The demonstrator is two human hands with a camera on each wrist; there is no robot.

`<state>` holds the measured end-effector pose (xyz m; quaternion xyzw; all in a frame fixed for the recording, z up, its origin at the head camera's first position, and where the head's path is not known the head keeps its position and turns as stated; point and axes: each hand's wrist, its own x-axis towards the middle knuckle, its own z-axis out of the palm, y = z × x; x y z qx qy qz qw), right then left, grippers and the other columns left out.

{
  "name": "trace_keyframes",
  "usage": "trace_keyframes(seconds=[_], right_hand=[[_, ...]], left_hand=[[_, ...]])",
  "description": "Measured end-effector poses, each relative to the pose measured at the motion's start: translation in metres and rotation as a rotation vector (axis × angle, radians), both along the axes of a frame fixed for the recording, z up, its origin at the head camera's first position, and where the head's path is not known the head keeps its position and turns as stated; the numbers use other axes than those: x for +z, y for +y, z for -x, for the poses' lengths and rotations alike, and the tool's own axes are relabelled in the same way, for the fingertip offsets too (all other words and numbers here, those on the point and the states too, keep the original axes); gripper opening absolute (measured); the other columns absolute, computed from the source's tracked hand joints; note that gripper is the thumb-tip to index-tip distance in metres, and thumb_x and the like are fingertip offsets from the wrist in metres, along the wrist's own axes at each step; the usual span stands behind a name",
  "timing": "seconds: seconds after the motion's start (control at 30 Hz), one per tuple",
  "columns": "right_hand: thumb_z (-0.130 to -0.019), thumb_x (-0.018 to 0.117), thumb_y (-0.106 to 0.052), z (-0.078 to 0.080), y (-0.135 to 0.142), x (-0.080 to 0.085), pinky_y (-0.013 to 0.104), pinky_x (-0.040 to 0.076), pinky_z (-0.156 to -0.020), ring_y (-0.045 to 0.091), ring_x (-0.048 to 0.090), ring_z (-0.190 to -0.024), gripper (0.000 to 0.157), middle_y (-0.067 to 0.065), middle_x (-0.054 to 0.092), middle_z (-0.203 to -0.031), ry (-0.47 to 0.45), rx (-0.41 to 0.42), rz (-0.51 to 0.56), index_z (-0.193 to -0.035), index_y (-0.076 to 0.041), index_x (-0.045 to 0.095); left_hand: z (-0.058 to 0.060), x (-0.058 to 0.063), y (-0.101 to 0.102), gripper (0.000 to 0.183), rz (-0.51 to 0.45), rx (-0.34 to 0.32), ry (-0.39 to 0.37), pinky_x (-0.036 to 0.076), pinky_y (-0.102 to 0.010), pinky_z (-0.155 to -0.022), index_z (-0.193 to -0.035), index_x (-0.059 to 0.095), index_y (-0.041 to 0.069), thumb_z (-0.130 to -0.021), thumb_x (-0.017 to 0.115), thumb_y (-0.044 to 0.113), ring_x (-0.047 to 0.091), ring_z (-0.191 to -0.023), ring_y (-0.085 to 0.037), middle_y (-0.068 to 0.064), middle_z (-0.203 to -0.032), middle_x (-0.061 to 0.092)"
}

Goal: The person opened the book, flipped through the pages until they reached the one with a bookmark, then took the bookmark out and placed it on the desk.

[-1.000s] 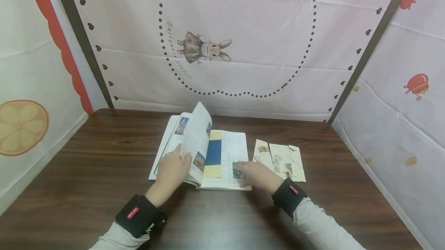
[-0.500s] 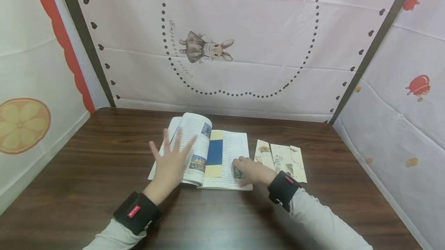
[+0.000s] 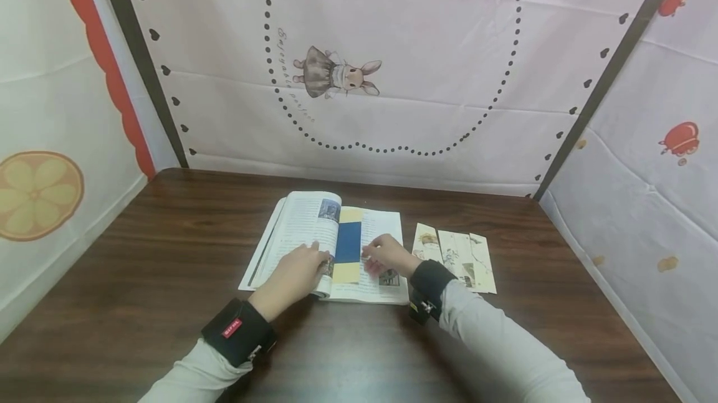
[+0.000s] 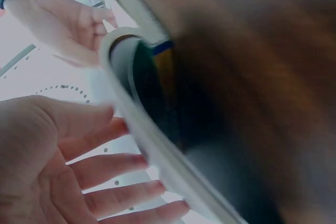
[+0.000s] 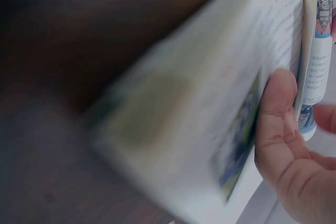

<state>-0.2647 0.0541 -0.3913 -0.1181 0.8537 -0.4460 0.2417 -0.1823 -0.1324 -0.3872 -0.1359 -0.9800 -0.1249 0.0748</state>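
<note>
An open book (image 3: 300,219) lies on the table, its left pages curling up at the spine. Across its inner right page is a yellow-and-blue strip (image 3: 348,242), like a bookmark. My left hand (image 3: 294,275) rests on the left pages near the spine; in the left wrist view its fingers (image 4: 113,171) are fairly straight and spread along the page edges. My right hand (image 3: 389,255) is over the right page, with bent fingertips at the strip's right edge. The right wrist view shows its thumb (image 5: 278,95) near the page; whether it pinches the strip is unclear.
Several cream illustrated cards (image 3: 457,260) lie just right of the book on the dark wooden table (image 3: 185,253). Printed white cloth (image 3: 437,66) hangs behind the table and along both sides.
My left hand turned a raised page over to the left, lifted with fingers spread, then came down near the spine. My right hand moved from the page's lower right to the strip's edge.
</note>
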Motion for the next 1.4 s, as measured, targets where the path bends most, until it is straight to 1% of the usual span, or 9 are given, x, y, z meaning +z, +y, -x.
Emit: trace_keyframes(seconds=[0.17,0.27,0.4,0.53,0.77,0.9,1.03,1.2,1.4], right_hand=[[-0.091,0.058,-0.009,0.004,-0.009,-0.003,0.026,0.056,-0.056,0.007,0.056,-0.049,0.021,0.007,0.062,-0.060,0.121,0.030,-0.017,-0.081,0.008,0.065],[-0.089,0.057,-0.005,0.005,-0.007,-0.006,0.026,0.056,-0.056,0.007,0.054,-0.047,0.022,0.001,0.054,-0.054,0.107,-0.009,0.005,-0.069,0.004,0.060],[-0.090,0.054,-0.005,0.009,0.005,-0.007,0.030,0.058,-0.063,0.009,0.055,-0.053,0.020,0.001,0.050,-0.058,0.036,-0.045,0.054,-0.071,0.002,0.056],[-0.092,0.053,-0.007,0.013,0.028,-0.005,0.031,0.058,-0.069,0.010,0.056,-0.059,0.017,0.001,0.049,-0.063,0.019,-0.043,0.017,-0.079,0.003,0.057],[-0.094,0.055,-0.013,0.023,0.087,0.001,0.032,0.057,-0.071,0.010,0.061,-0.066,0.021,0.000,0.054,-0.068,0.055,0.072,-0.053,-0.075,-0.003,0.056],[-0.095,0.053,-0.012,0.026,0.140,0.011,0.031,0.056,-0.069,0.010,0.059,-0.062,0.024,-0.002,0.052,-0.063,0.044,0.135,-0.027,-0.072,-0.004,0.053],[-0.095,0.052,-0.010,0.026,0.202,0.018,0.026,0.050,-0.061,0.006,0.052,-0.054,0.025,-0.005,0.049,-0.057,0.019,0.167,-0.060,-0.071,-0.003,0.054],[-0.096,0.050,-0.010,0.019,0.257,0.021,0.025,0.044,-0.056,0.007,0.041,-0.050,0.032,-0.005,0.042,-0.055,-0.012,0.120,-0.182,-0.064,-0.007,0.047],[-0.091,0.057,-0.011,0.009,0.262,0.009,0.022,0.042,-0.050,0.007,0.051,-0.051,0.026,-0.005,0.054,-0.054,0.061,0.015,-0.340,-0.069,0.001,0.062]], left_hand=[[0.005,0.001,0.007,0.018,-0.010,-0.009,0.002,0.054,-0.043,-0.077,-0.098,0.071,0.003,-0.084,0.068,0.015,0.067,-0.089,-0.033,-0.020,-0.102,0.070],[0.006,-0.001,0.009,0.019,-0.007,-0.020,-0.002,0.054,-0.044,-0.079,-0.099,0.071,0.003,-0.085,0.067,0.015,0.066,-0.091,-0.035,-0.022,-0.105,0.069],[0.004,-0.003,0.011,0.017,0.004,-0.021,0.023,0.054,-0.045,-0.078,-0.096,0.071,0.003,-0.083,0.068,0.014,0.066,-0.091,-0.036,-0.025,-0.106,0.067],[0.001,-0.002,0.012,0.017,0.016,-0.027,0.036,0.054,-0.046,-0.077,-0.096,0.070,0.001,-0.084,0.067,0.012,0.066,-0.092,-0.039,-0.027,-0.107,0.066],[-0.002,0.006,0.012,0.026,0.077,0.006,-0.016,0.055,-0.048,-0.078,-0.104,0.068,-0.001,-0.085,0.066,0.016,0.063,-0.100,-0.042,-0.029,-0.113,0.063],[-0.001,0.008,0.011,0.027,0.101,0.018,-0.008,0.055,-0.048,-0.075,-0.103,0.067,-0.002,-0.084,0.066,0.016,0.063,-0.097,-0.042,-0.030,-0.112,0.063],[-0.001,0.006,0.012,0.031,0.096,0.023,-0.010,0.053,-0.053,-0.080,-0.108,0.065,-0.004,-0.085,0.065,0.016,0.058,-0.107,-0.048,-0.032,-0.119,0.059],[-0.001,0.001,0.017,0.034,0.111,0.035,0.013,0.053,-0.054,-0.080,-0.112,0.064,-0.004,-0.085,0.064,0.018,0.055,-0.111,-0.050,-0.032,-0.122,0.057],[-0.002,0.000,0.018,0.035,0.117,0.044,0.020,0.053,-0.053,-0.080,-0.113,0.064,-0.004,-0.086,0.064,0.018,0.055,-0.112,-0.049,-0.032,-0.122,0.057]])
